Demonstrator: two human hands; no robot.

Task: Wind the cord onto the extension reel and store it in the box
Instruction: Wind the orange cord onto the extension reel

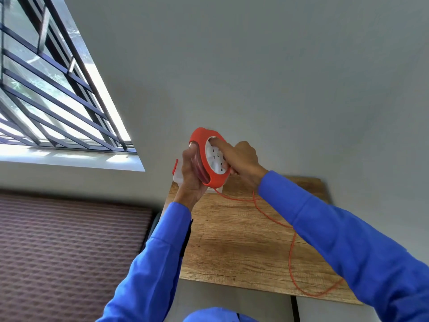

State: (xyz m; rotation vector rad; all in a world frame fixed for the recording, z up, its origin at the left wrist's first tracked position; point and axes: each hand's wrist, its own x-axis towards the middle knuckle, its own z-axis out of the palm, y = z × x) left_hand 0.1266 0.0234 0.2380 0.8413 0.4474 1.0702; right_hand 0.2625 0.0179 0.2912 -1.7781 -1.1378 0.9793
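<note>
The left hand (191,175) is gripping the orange reel (209,156) above the wooden table (232,247) while the right hand (236,159) is curling on its white face, with much cord (291,252) lying unwound and the box (177,176) behind waiting.

1 reel (214,159), 1 cord (291,249), 1 box (178,176), 1 table (232,240), 2 hands (192,173).

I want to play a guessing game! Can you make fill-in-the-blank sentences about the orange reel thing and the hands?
1. The reel is held up by the ____ hand.
2. The right hand touches the reel's ____ face.
3. Loose cord trails across the ____ table.
4. Both sleeves are ____.

Missing words: left; white; wooden; blue
</note>
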